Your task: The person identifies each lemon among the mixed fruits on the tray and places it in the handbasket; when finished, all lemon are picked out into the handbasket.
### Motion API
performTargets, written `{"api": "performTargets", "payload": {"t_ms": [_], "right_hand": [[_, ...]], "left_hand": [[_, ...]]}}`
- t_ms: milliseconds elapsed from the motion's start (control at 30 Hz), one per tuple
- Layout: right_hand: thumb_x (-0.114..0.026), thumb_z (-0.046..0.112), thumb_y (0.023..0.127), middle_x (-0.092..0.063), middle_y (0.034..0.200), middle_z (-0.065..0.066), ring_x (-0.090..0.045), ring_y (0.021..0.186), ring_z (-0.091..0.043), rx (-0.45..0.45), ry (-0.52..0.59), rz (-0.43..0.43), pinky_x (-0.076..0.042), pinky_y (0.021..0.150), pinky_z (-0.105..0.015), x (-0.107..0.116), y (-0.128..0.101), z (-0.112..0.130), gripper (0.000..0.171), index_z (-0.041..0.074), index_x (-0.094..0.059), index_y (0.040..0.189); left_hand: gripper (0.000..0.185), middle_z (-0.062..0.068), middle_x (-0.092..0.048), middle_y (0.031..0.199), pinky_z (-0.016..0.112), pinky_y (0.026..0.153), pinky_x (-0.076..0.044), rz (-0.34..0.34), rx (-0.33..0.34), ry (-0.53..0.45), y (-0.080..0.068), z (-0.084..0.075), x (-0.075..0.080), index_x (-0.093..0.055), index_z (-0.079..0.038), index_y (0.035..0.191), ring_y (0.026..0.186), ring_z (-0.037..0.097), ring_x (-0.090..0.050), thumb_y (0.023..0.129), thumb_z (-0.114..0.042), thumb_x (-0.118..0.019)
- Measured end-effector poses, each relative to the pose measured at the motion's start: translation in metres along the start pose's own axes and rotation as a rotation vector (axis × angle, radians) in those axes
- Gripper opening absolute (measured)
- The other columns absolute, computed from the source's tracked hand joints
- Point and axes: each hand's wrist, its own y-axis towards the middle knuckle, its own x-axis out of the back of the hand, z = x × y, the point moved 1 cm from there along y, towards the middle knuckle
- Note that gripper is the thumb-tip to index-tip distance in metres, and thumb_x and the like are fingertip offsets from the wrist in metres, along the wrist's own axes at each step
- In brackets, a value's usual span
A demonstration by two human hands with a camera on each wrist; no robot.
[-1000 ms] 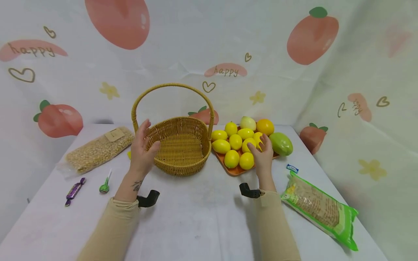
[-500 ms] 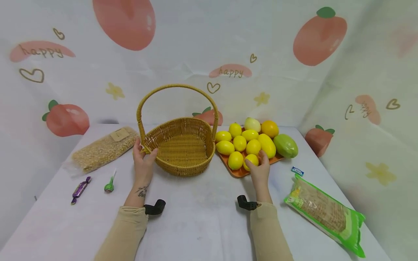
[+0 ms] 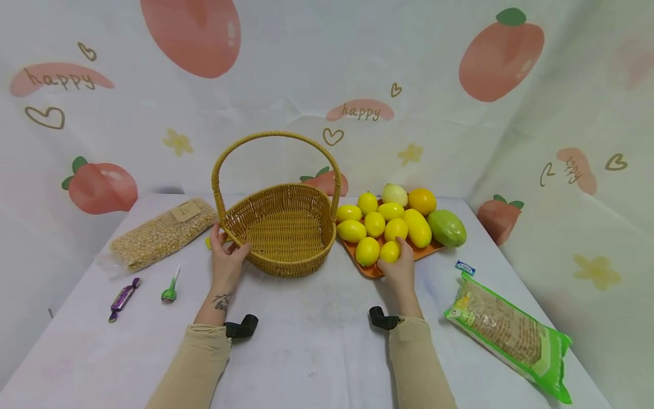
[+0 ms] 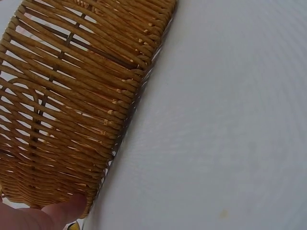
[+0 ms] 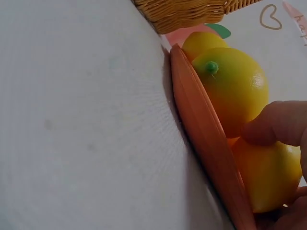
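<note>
One lemon (image 3: 390, 251) under right hand (image 3: 400, 267)

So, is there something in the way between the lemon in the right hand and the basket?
Only a little. The right hand grips a lemon at the tray's near edge. Beside it lies one more lemon, then the basket wall. The basket is empty, with the left hand holding its rim.
</note>
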Motion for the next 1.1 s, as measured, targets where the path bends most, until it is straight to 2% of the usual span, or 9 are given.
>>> {"api": "performTargets", "payload": {"t_ms": [133, 267, 400, 500, 633, 733, 867, 967, 1100], "right_hand": [[-0.068, 0.004, 0.073, -0.029, 0.145, -0.018, -0.028, 0.133, -0.032, 0.028, -0.026, -0.004, -0.025, 0.109, -0.047, -0.002, 0.000, 0.000, 0.075, 0.004, -0.033, 0.140], [-0.067, 0.004, 0.074, -0.029, 0.146, -0.017, -0.029, 0.132, -0.032, 0.010, -0.009, 0.010, -0.026, 0.108, -0.048, 0.000, 0.001, 0.001, 0.076, 0.006, -0.033, 0.141], [-0.065, -0.001, 0.073, -0.033, 0.145, -0.013, -0.032, 0.128, -0.028, 0.018, 0.132, 0.018, -0.031, 0.105, -0.045, 0.006, 0.000, 0.007, 0.075, 0.007, -0.035, 0.140], [-0.064, -0.006, 0.072, -0.038, 0.141, -0.008, -0.036, 0.121, -0.022, 0.059, 0.256, 0.048, -0.038, 0.099, -0.035, 0.010, -0.002, 0.019, 0.072, 0.007, -0.039, 0.138], [-0.061, -0.013, 0.071, -0.040, 0.137, -0.006, -0.039, 0.115, -0.017, 0.129, 0.436, 0.170, -0.044, 0.088, -0.022, 0.008, -0.011, 0.044, 0.071, 0.004, -0.040, 0.136], [-0.060, -0.015, 0.070, -0.039, 0.136, -0.007, -0.039, 0.114, -0.019, 0.182, 0.540, 0.306, -0.044, 0.087, -0.021, -0.001, -0.019, 0.067, 0.071, 0.002, -0.039, 0.135], [-0.060, -0.014, 0.071, -0.040, 0.134, -0.006, -0.040, 0.111, -0.022, 0.221, 0.592, 0.484, -0.044, 0.085, -0.027, -0.024, -0.023, 0.101, 0.071, 0.004, -0.038, 0.136], [-0.060, -0.014, 0.073, -0.042, 0.134, -0.005, -0.042, 0.108, -0.022, 0.269, 0.608, 0.591, -0.045, 0.082, -0.029, -0.046, -0.017, 0.125, 0.071, 0.005, -0.037, 0.137], [-0.058, -0.015, 0.075, -0.042, 0.134, -0.009, -0.046, 0.106, -0.021, 0.318, 0.637, 0.678, -0.045, 0.081, -0.028, -0.077, -0.005, 0.154, 0.068, 0.005, -0.039, 0.137]], "left_hand": [[0.090, 0.019, -0.020, 0.145, 0.007, 0.070, -0.044, 0.001, -0.004, -0.010, 0.000, 0.001, 0.002, 0.001, -0.024, 0.149, 0.123, 0.038, -0.036, 0.084, 0.004, -0.053], [0.090, 0.019, -0.020, 0.146, 0.006, 0.071, -0.043, 0.001, -0.007, 0.014, -0.001, 0.002, 0.004, 0.002, -0.024, 0.149, 0.123, 0.038, -0.036, 0.084, 0.002, -0.054], [0.089, 0.019, -0.018, 0.147, 0.006, 0.071, -0.042, 0.001, -0.005, 0.032, -0.002, 0.002, 0.006, 0.003, -0.024, 0.149, 0.124, 0.038, -0.035, 0.084, 0.001, -0.054], [0.089, 0.019, -0.019, 0.147, 0.007, 0.071, -0.042, -0.001, -0.010, 0.029, -0.001, 0.002, 0.006, 0.001, -0.023, 0.149, 0.124, 0.038, -0.035, 0.084, 0.001, -0.054], [0.089, 0.018, -0.022, 0.145, 0.008, 0.071, -0.043, -0.008, -0.004, 0.036, 0.000, 0.001, 0.005, -0.001, -0.023, 0.149, 0.122, 0.037, -0.037, 0.082, 0.000, -0.055], [0.089, 0.018, -0.021, 0.145, 0.008, 0.071, -0.043, -0.006, 0.008, 0.045, 0.001, 0.001, 0.005, -0.001, -0.024, 0.149, 0.123, 0.036, -0.036, 0.083, -0.001, -0.056], [0.090, 0.018, -0.019, 0.146, 0.008, 0.072, -0.042, 0.003, 0.014, 0.050, 0.000, 0.000, 0.005, 0.000, -0.025, 0.149, 0.124, 0.036, -0.035, 0.083, -0.001, -0.056], [0.089, 0.018, -0.018, 0.146, 0.008, 0.072, -0.042, 0.006, 0.008, 0.059, -0.001, 0.000, 0.005, 0.000, -0.025, 0.149, 0.123, 0.036, -0.035, 0.084, -0.002, -0.056], [0.089, 0.018, -0.019, 0.146, 0.009, 0.073, -0.041, 0.005, 0.002, 0.066, -0.001, 0.001, 0.004, -0.001, -0.024, 0.150, 0.124, 0.036, -0.035, 0.084, -0.002, -0.056]]}}
